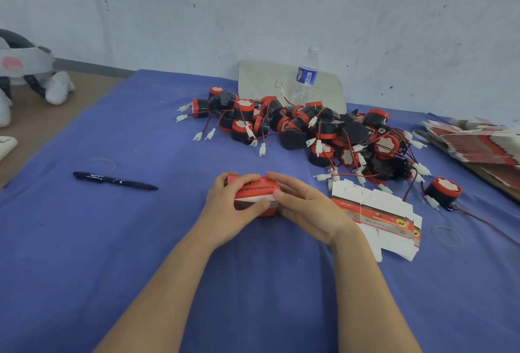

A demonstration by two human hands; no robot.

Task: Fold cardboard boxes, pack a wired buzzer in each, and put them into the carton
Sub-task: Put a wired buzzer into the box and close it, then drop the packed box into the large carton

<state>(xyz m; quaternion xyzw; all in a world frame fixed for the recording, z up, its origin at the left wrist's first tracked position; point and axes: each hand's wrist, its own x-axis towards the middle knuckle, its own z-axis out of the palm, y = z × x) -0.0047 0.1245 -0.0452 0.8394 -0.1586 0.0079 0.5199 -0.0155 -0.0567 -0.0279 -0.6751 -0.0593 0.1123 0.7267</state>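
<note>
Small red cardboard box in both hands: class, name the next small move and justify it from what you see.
Probably press the white flap closed. The small red cardboard box is gripped between the left hand and right hand, both thumbs at that flap, which shows unsealed along the near edge. What the box contains cannot be seen.

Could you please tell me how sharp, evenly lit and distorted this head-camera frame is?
Head view: soft, even light, no glare, only faint shadows; wide-angle stretching toward the frame's corners; the box held between the left hand and right hand is slightly blurred, its print illegible.
</note>
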